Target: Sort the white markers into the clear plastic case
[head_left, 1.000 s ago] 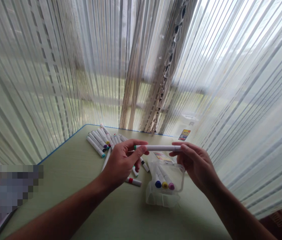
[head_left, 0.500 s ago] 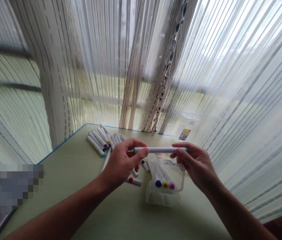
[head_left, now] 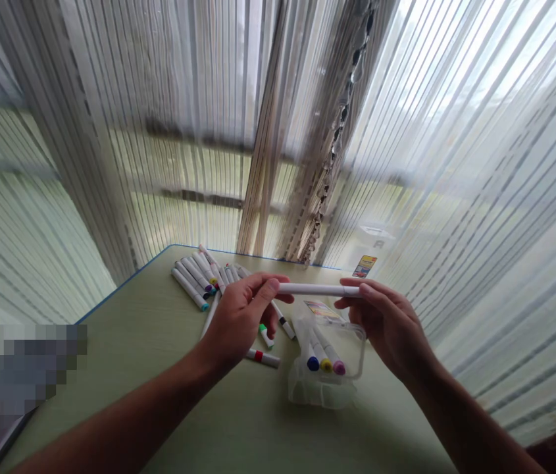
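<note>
I hold a white marker point(head_left: 314, 289) level above the table, one end in each hand. My left hand point(head_left: 241, 319) pinches its left end between thumb and fingers. My right hand point(head_left: 386, 322) pinches its right end. Below the marker a clear plastic case point(head_left: 326, 382) lies on the table with three markers in it, capped blue, yellow and pink. A row of several white markers point(head_left: 199, 276) with coloured caps lies at the far left of the table. Loose markers point(head_left: 264, 357) lie under my left hand.
The pale green table point(head_left: 159, 368) has a blue edge and stands in a corner of sheer striped curtains point(head_left: 455, 164). A small yellow label point(head_left: 364, 266) shows behind the curtain. A blurred patch point(head_left: 16, 375) covers the near left.
My hands have turned the marker a little between the fingers; its green ends showed before and are now covered by my fingertips. The view has tilted slightly.
</note>
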{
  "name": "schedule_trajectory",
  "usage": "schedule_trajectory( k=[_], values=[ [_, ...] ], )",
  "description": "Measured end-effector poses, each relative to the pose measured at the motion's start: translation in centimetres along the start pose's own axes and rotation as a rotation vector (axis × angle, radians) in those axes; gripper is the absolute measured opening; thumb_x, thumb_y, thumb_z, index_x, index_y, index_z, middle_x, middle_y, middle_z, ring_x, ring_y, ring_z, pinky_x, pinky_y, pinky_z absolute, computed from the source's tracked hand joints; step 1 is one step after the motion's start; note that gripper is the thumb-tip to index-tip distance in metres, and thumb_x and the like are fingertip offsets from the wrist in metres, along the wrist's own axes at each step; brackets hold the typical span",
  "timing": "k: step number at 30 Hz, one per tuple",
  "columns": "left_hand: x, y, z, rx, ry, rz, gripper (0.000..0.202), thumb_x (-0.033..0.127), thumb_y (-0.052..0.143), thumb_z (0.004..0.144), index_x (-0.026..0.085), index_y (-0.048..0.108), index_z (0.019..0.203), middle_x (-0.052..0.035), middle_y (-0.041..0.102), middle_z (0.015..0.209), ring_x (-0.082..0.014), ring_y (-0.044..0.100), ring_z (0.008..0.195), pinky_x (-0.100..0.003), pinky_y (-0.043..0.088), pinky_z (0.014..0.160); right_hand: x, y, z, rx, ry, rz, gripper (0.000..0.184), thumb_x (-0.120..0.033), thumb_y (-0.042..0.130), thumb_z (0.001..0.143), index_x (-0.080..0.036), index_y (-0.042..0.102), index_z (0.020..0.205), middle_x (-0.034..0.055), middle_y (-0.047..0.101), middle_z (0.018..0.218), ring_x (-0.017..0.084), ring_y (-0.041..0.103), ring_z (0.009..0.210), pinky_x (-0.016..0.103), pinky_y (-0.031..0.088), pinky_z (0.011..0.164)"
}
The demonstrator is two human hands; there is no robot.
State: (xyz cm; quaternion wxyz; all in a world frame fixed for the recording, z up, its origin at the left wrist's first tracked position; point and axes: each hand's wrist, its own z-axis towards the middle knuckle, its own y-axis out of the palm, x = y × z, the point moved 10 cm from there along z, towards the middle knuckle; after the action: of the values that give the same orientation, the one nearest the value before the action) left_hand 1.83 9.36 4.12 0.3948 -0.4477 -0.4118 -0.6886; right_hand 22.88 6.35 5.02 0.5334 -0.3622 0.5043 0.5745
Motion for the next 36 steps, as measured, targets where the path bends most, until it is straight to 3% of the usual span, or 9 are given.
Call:
schedule_trajectory(
  k=[6,16,23,32,36],
  values=[
    [-0.18,-0.02,0.08,-0.001,-0.005,-0.042,0.033,0.040,0.062,0.092,0.012,0.067,0.109,-0.0079,0.074,0.085,-0.0088,0.055,0.043,-0.022,0.047,0.040,0.06,-0.17,0.04,-0.001,-0.004,0.023,0.027,-0.037,0.070,0.085,-0.015,0.080,0.098,0.0112,0.077,0.073,0.013,0.053,0.045,0.024,0.035,0.039],
    [-0.13,0.44,0.15,-0.062,0.001,0.017,0.035,0.044,0.072,0.086,0.011,0.069,0.097,-0.0059,0.074,0.075,-0.0069,0.052,0.042,-0.019,0.045,0.039,-0.26,-0.19,0.03,-0.007,-0.065,-0.099,0.025,-0.036,0.084,0.076,-0.019,0.077,0.093,0.0046,0.073,0.066,0.009,0.046,0.043,0.022,0.033,0.039],
    [-0.62,0.42,-0.10,-0.085,-0.001,0.053,0.032,0.037,0.080,0.080,0.012,0.069,0.096,-0.0050,0.075,0.070,-0.0078,0.054,0.043,-0.019,0.046,0.042,0.35,-0.49,0.19,-0.020,-0.047,-0.089,0.027,-0.035,0.088,0.072,-0.019,0.076,0.089,0.0026,0.071,0.060,0.009,0.048,0.043,0.020,0.036,0.040],
    [-0.17,0.42,0.00,-0.068,0.018,0.052,0.033,0.044,0.070,0.088,0.011,0.068,0.093,-0.0063,0.075,0.075,-0.0062,0.052,0.042,-0.018,0.043,0.039,-0.08,-0.08,-0.04,0.005,-0.035,-0.021,0.028,-0.041,0.081,0.079,-0.018,0.080,0.094,0.0083,0.075,0.067,0.009,0.047,0.045,0.021,0.032,0.040],
    [-0.08,0.24,0.18,-0.037,0.014,0.042,0.039,0.047,0.065,0.091,0.010,0.069,0.102,-0.0074,0.075,0.078,-0.0073,0.052,0.041,-0.019,0.045,0.038,0.05,0.00,-0.01,-0.004,-0.016,0.015,0.029,-0.042,0.076,0.084,-0.017,0.080,0.098,0.0104,0.077,0.070,0.010,0.050,0.046,0.022,0.033,0.041]
  ],
)
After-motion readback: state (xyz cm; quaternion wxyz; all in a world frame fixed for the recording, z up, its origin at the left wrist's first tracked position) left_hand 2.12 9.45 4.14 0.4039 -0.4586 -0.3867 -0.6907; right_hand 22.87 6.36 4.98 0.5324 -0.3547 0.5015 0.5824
